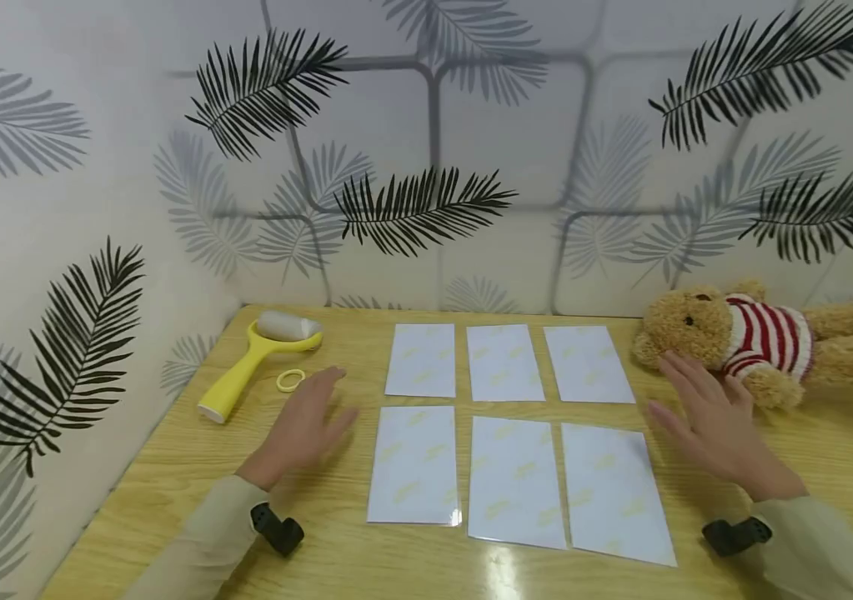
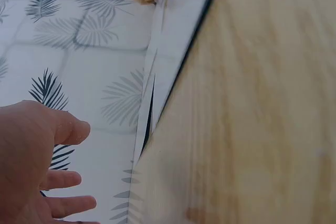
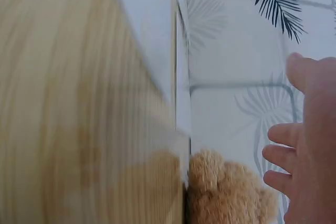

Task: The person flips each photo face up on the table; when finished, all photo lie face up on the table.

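Bare hands [image 1: 300, 435] meet beige sleeves [image 1: 204, 533] and black wrist cameras [image 1: 278, 530].

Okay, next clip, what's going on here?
A person's left hand and right hand are open and empty, either side of six white cards laid in two rows of three on a wooden table. A yellow-handled roller and yellow ring lie near the left hand; a teddy bear lies by the right, contact unclear.

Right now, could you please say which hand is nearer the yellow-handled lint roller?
Left: the left hand is right of the lint roller, beside the yellow ring; the right hand is across the white cards, near the teddy bear.
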`<action>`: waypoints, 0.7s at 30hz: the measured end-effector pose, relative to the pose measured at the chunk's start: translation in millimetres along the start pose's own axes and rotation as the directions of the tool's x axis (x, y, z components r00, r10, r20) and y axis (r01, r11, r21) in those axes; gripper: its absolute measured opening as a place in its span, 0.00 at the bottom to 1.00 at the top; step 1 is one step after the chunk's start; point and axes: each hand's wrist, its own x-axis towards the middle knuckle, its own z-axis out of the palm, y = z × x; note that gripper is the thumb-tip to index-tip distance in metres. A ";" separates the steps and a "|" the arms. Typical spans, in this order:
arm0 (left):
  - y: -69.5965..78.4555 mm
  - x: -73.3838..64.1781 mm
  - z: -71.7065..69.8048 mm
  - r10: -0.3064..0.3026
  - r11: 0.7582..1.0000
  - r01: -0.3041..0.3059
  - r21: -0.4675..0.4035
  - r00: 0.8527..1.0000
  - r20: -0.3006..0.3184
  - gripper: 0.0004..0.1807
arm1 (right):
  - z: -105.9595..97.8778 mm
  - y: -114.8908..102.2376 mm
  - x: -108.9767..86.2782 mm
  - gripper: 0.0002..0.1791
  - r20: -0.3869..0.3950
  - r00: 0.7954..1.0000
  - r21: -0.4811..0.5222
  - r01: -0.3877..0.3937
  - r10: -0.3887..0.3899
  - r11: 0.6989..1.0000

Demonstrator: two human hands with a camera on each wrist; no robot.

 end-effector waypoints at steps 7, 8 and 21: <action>-0.8 15.8 6.8 -0.025 0.985 0.035 -0.166 0.998 0.061 0.28 | 16.3 -26.3 25.8 0.27 -0.014 1.000 0.057 0.024 -0.023 0.998; -0.7 18.5 8.4 -0.020 0.986 0.031 -0.164 0.997 0.070 0.28 | 18.8 -29.0 29.1 0.27 0.001 1.000 0.068 0.023 -0.023 0.997; -14.2 56.8 22.0 -0.002 0.977 0.034 -0.213 0.989 0.150 0.24 | 51.5 -62.2 82.6 0.25 0.214 0.976 0.267 -0.010 -0.049 0.964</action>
